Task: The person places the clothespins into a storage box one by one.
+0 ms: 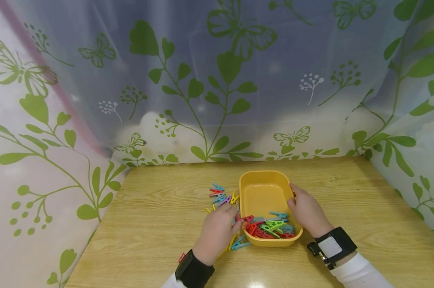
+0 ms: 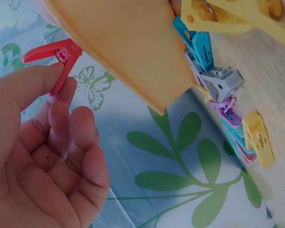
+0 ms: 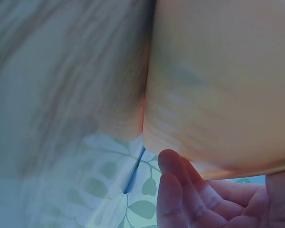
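Note:
Between thumb and forefinger, my left hand [image 1: 218,230] pinches one leg of a red clothespin [image 2: 65,59]. That clothespin is at the left rim of a yellow plastic basin [image 1: 260,196]; whether it touches the rim I cannot tell. My right hand [image 1: 308,210] holds the basin's right rim, thumb on the inner side and fingers outside against the wall, as the right wrist view shows. Inside, at the near end, lies a heap of red, blue and green clothespins [image 1: 273,227]. The basin's far half shows bare bottom.
Loose clothespins lie on the wooden table [image 1: 159,224] left of the basin, among them a purple clothespin [image 2: 228,114], a grey clothespin [image 2: 221,83] and a blue clothespin [image 1: 240,243] near the front corner. A leaf-printed curtain [image 1: 209,100] closes off the back and both sides.

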A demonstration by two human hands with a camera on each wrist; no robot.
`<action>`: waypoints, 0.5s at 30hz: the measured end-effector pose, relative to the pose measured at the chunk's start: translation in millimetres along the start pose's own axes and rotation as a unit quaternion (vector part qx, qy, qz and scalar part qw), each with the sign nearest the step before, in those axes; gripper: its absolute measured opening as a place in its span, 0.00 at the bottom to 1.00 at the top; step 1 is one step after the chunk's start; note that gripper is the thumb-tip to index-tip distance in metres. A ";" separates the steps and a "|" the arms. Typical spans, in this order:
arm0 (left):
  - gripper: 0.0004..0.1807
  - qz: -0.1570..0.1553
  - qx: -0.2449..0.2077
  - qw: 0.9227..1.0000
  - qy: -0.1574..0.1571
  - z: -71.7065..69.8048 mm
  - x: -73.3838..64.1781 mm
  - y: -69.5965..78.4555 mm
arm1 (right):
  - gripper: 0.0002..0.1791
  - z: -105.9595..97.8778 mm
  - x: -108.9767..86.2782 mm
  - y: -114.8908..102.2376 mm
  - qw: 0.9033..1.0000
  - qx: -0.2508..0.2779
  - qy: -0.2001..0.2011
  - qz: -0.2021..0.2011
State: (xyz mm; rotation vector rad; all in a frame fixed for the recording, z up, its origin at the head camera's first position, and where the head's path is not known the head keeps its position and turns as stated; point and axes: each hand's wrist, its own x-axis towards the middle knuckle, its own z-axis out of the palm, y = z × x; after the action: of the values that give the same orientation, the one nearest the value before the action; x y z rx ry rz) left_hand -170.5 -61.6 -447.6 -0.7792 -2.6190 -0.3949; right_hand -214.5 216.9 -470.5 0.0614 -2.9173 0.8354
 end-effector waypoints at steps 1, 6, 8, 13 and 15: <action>0.12 0.002 0.000 1.000 -0.004 0.8 0.0 0.2 | 0.31 0.0 -0.2 0.1 1.000 -0.001 0.001 -0.001; 0.12 0.008 0.001 1.000 -0.020 4.4 -0.7 2.0 | 0.31 0.3 -0.6 0.3 1.000 -0.002 0.000 0.000; 0.12 0.010 -0.003 1.000 -0.023 5.4 -0.9 2.7 | 0.31 0.3 -0.3 0.1 1.000 -0.003 0.000 0.001; 0.11 0.015 -0.010 0.999 -0.030 8.3 -1.1 3.9 | 0.31 0.5 0.4 0.1 1.000 -0.004 0.000 0.002; 0.11 0.017 -0.010 0.999 -0.032 8.9 -1.3 4.3 | 0.31 0.8 0.5 0.2 1.000 -0.003 -0.001 0.004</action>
State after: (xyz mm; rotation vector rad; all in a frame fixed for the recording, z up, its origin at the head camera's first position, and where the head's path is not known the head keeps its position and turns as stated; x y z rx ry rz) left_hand -169.4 -55.5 -455.4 -0.8548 -2.6608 -0.3939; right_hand -215.1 216.6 -471.2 0.0514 -2.9241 0.8294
